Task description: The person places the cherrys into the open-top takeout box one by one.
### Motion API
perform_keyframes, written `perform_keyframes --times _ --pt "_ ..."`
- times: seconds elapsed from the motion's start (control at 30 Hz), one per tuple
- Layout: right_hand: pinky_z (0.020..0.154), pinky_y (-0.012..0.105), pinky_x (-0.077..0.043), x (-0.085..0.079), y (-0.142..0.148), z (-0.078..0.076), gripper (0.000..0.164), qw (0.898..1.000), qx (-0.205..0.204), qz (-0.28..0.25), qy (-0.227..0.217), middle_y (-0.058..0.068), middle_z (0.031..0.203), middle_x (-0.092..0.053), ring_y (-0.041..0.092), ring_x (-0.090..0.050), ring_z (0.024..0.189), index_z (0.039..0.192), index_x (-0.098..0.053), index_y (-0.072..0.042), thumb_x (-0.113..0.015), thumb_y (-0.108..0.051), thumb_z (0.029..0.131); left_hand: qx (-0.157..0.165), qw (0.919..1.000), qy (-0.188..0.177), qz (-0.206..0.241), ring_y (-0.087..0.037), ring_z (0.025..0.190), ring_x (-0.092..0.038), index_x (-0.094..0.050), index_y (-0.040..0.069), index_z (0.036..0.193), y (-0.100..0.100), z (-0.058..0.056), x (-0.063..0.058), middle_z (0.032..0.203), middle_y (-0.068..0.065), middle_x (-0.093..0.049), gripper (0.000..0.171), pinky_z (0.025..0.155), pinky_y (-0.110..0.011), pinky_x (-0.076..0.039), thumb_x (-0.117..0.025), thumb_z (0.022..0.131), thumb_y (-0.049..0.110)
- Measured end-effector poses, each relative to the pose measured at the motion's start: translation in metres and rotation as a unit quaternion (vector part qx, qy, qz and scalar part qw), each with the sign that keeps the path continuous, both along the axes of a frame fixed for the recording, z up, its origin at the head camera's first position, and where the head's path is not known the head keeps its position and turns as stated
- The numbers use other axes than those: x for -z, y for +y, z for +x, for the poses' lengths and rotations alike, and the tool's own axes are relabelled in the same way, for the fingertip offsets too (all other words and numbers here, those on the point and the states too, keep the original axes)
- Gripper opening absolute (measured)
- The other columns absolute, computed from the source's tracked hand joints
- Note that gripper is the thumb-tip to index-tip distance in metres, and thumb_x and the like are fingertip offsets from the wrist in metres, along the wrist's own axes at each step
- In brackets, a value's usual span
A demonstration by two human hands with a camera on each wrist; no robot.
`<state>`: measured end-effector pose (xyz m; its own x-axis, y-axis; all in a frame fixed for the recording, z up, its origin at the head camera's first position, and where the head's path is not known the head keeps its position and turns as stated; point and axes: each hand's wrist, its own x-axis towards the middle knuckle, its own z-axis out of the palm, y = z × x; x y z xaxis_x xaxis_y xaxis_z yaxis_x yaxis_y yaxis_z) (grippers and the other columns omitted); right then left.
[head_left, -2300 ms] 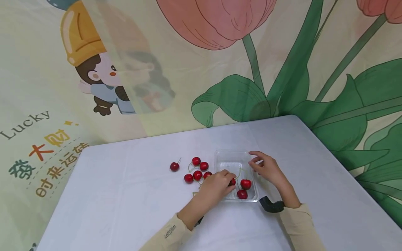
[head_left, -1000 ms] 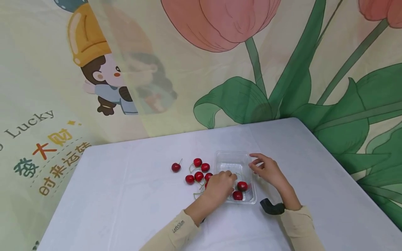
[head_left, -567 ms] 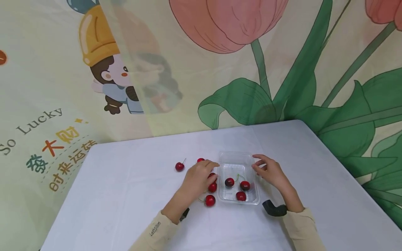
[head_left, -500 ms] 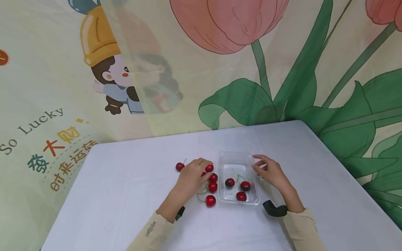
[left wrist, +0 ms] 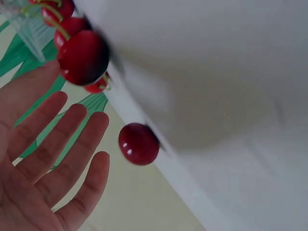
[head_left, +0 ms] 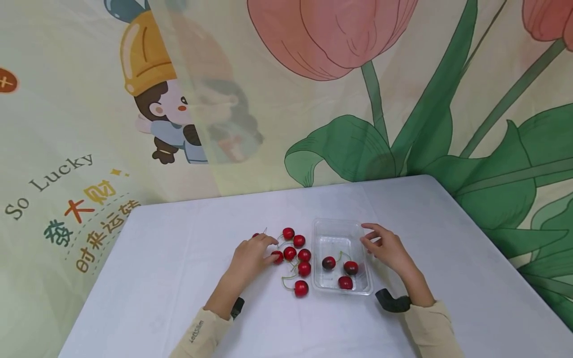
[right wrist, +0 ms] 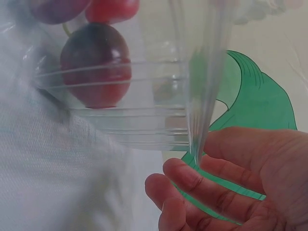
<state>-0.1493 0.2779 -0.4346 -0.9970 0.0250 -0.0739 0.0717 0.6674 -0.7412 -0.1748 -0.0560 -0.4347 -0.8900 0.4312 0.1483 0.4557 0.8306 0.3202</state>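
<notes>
Loose cherries (head_left: 304, 269) lay left of the clear box (head_left: 334, 245), three more inside, and there, just beside the loose ones, hung the left hand (head_left: 250, 257), spread wide, gripping nothing; the right hand (head_left: 387, 248), loosely bent, touched the box's rim

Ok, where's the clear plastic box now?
In the head view, the clear plastic box sits right of centre on the table, between the loose cherries and the right hand.
</notes>
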Motion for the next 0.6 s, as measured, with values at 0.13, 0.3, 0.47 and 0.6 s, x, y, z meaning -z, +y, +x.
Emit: perform_keyframes --times 0.13,0.3,0.47,0.6 --pt "0.066 0.032 -0.057 0.0 0.0 0.0 0.047 1.0 0.0 -0.001 0.0 0.028 0.112 -0.062 0.023 -0.06 0.076 0.138 -0.047 0.001 -0.062 -0.009 0.094 0.022 0.9997 -0.008 -0.005 -0.022 0.092 -0.067 -0.072 0.011 0.106 -0.001 0.002 0.008 0.103 -0.005 -0.071 0.03 0.077 -0.04 -0.056 -0.081 0.08 0.023" --pt "0.065 0.032 -0.057 -0.001 0.0 0.0 0.047 1.0 0.0 -0.002 -0.001 0.028 0.112 -0.062 0.023 -0.06 0.076 0.138 -0.047 0.001 -0.062 -0.01 0.095 0.041 0.9991 -0.014 0.002 -0.017 0.086 -0.066 -0.073 0.012 0.105 -0.001 0.003 0.012 0.098 -0.003 -0.071 0.028 0.075 -0.036 -0.056 -0.082 0.079 0.019" --pt "0.065 0.031 -0.057 -0.001 0.0 0.0 0.047 1.0 0.0 0.0 0.0 0.028 0.112 -0.062 0.023 -0.06 0.075 0.137 -0.047 0.001 -0.063 -0.011 0.094 0.046 0.9984 -0.031 0.011 -0.017 0.09 -0.066 -0.072 0.01 0.107 0.0 0.003 0.013 0.099 -0.004 -0.07 0.028 0.077 -0.036 -0.057 -0.08 0.08 0.015" --pt "0.065 0.031 -0.057 -0.001 0.0 0.0 0.047 1.0 0.002 0.002 -0.001 0.028 0.112 -0.062 0.023 -0.061 0.075 0.138 -0.047 0.0 -0.062 -0.01 0.094 0.042 0.9976 -0.051 0.023 -0.02 0.093 -0.066 -0.071 0.008 0.11 0.0 0.004 0.012 0.103 -0.006 -0.069 0.03 0.082 -0.038 -0.056 -0.079 0.082 0.014"
